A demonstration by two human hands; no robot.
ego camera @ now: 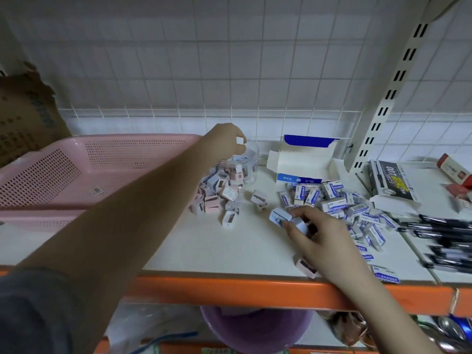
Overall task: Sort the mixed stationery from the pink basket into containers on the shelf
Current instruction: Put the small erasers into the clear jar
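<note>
Sorting on the shelf (229,249) is well along, judging by the layout. Biggest first: the pink basket (76,162) sits at the left, looking emptied, rigid plastic mesh that should lift easily by its rim. Next the open white box (301,162) at the back, thin card, likely to crush if squeezed, with a spread of erasers (337,200) just in front: light, grippy blocks in paper sleeves, best pinched across the short sides. Then the clear jar (242,164), partly filled, smooth-walled and probably slippery. Beside it lies a heap of pencil sharpeners (217,198), small hard plastic, light, easy to fumble, so pinch them on the flat faces. The left hand (227,139) hovers over the jar mouth, its fingers (241,148) pinching one white sharpener. The right hand (319,233) is low near the erasers, fingers curled round a couple of bluish sharpeners (288,219).
</note>
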